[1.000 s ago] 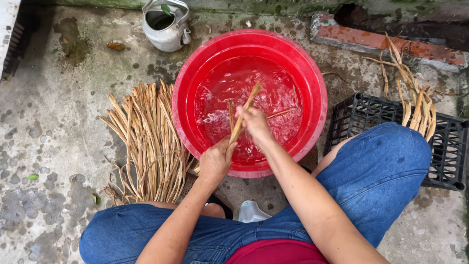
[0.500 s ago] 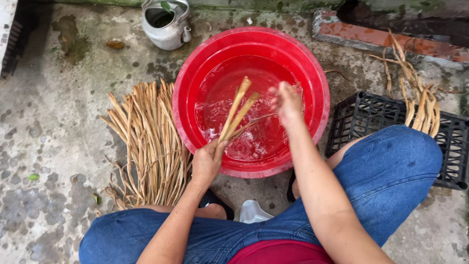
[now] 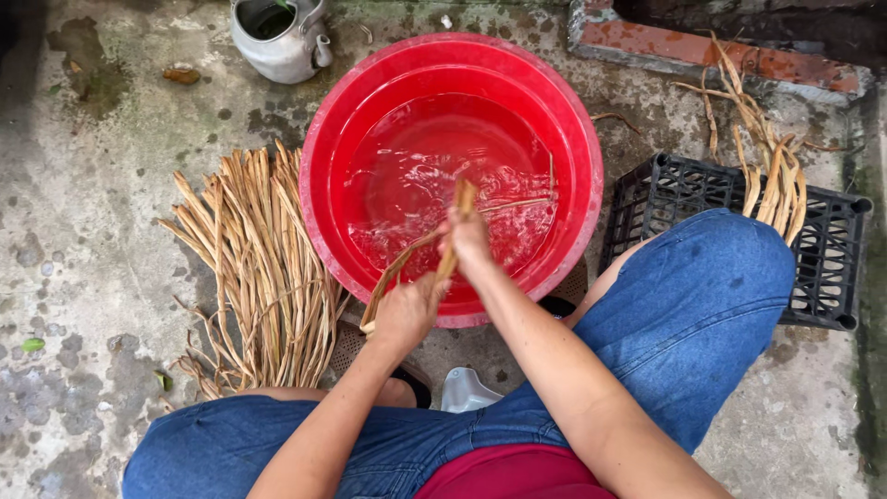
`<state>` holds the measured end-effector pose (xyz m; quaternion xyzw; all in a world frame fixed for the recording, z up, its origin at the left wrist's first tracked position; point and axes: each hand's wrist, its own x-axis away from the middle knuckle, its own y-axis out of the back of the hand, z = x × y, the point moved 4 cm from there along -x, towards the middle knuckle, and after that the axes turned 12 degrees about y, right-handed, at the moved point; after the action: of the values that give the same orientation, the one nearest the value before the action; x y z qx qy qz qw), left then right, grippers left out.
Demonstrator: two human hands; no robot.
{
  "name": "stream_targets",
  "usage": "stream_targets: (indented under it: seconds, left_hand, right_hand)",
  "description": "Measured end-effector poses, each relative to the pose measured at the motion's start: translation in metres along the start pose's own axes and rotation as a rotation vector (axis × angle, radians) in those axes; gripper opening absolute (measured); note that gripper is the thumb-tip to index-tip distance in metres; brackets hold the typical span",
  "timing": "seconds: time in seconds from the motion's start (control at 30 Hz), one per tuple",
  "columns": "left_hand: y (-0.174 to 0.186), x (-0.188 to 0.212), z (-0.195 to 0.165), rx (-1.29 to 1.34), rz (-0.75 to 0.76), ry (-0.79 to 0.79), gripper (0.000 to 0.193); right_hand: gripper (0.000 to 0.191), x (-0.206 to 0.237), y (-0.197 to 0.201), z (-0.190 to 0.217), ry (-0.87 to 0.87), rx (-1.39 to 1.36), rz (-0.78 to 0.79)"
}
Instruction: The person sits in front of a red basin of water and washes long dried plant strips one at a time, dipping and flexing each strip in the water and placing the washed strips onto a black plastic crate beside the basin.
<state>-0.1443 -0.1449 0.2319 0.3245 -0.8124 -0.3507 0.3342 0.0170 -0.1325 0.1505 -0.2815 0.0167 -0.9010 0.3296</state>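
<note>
Heads up: with both your left hand (image 3: 404,312) and right hand (image 3: 467,237) fingers clamped around that wet stalk (image 3: 434,263) over the near side of the red basin (image 3: 370,120), it looks slippery enough to snap or slosh water over the rim.

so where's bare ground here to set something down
Bare concrete floor lies left of the dry stalk pile, below the metal kettle. A smaller patch sits between kettle and red basin. Crowded: both hands work stalks over the basin, with the black crate tight at right.
</note>
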Motion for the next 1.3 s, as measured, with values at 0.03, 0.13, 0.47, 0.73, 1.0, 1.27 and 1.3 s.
stream_targets:
  seconds: [0.03,0.13,0.47,0.73,1.0,1.27,1.3]
  left_hand:
    - [-0.001,0.003,-0.002,0.000,0.000,-0.017,0.040]
    - [0.002,0.014,-0.004,0.016,0.018,-0.043,0.038]
    - [0.059,-0.007,0.040,0.701,0.233,0.229,0.038]
    - [0.052,-0.013,0.027,0.863,0.460,0.273,0.049]
    - [0.049,-0.021,0.031,0.879,0.348,0.272,0.046]
    - [0.058,-0.034,0.045,0.737,0.147,0.296,0.039]
    - [0.063,-0.035,0.045,0.684,0.105,0.278,0.039]
  right_hand:
    - [0.017,-0.017,0.015,0.001,0.039,-0.010,-0.026]
    - [0.021,-0.057,0.047,-0.010,0.103,-0.044,-0.093]
    - [0.045,-0.080,0.076,0.050,0.165,-0.182,0.005]
    - [0.035,-0.030,0.018,0.074,0.284,-0.257,0.400]
    - [0.029,-0.024,0.005,0.064,0.248,-0.175,0.492]
    - [0.086,0.016,-0.014,0.120,0.566,0.680,0.193]
    - [0.091,0.025,-0.021,0.126,0.733,0.897,0.238]
